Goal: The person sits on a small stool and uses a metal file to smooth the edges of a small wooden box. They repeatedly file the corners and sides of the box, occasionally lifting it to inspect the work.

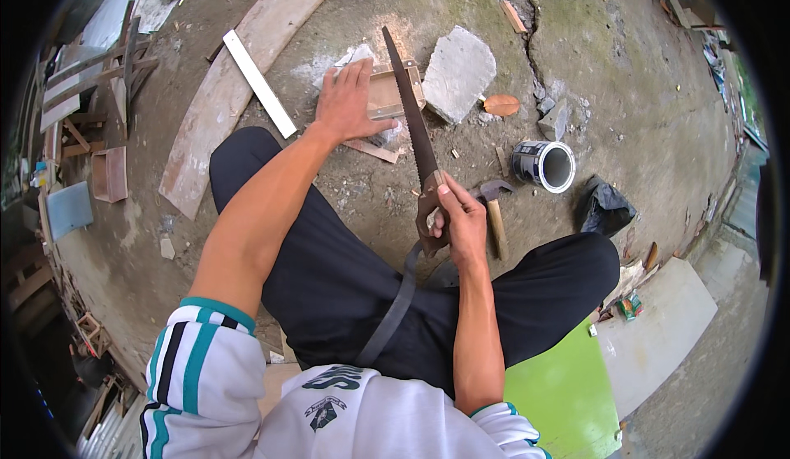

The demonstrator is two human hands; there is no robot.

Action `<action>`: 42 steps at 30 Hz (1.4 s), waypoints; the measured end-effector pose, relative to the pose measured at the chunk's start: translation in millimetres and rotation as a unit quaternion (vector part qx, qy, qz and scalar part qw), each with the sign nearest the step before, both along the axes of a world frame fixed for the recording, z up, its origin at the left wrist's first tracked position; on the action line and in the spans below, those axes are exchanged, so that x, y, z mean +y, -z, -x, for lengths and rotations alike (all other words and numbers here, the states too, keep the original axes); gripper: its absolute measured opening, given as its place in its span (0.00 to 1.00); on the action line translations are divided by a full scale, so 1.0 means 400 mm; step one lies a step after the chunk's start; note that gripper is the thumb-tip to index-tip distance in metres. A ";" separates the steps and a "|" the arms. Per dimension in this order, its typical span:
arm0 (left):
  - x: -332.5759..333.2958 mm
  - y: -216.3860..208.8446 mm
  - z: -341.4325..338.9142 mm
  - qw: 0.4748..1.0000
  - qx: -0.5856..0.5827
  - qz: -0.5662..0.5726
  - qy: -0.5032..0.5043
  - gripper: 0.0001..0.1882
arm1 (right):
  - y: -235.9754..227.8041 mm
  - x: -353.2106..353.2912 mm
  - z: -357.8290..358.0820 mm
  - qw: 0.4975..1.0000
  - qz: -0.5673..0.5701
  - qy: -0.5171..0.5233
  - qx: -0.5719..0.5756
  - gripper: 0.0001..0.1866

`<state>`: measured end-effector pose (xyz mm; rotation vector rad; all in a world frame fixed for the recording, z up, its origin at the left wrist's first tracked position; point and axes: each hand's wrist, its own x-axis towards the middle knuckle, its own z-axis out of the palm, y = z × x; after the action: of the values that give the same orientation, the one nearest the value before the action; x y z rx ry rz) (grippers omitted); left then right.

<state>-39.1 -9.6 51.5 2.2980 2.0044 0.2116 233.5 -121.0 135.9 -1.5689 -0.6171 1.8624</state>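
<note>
My right hand [461, 216] is wrapped round the brown handle of a handsaw [414, 118]. Its dark, rusty blade points away from me, teeth to the left, and passes over the right part of a small wooden frame [385, 95]. Whether the teeth touch the wood I cannot tell. My left hand [348, 101] lies over the frame's left end with fingers spread, pressing on it. A thin wood offcut [372, 150] lies just below the frame, and sawdust [399, 33] is scattered beyond it.
Right of the frame sits a flat concrete chunk [461, 72]. A hammer [497, 216], a paint can [545, 166] on its side and a black plastic bag [605, 206] lie near my right knee. Leftward are a white strip [259, 85] and a long plank [210, 118].
</note>
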 end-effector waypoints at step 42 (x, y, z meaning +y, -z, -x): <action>0.010 -0.011 -0.009 0.996 0.003 0.070 -0.057 0.60 | 0.004 0.001 0.035 0.974 -0.039 -0.063 -0.214 0.23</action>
<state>-35.5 -5.8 55.9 2.1071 2.0828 0.0691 219.6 -120.5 134.2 -1.9338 -0.9861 1.5670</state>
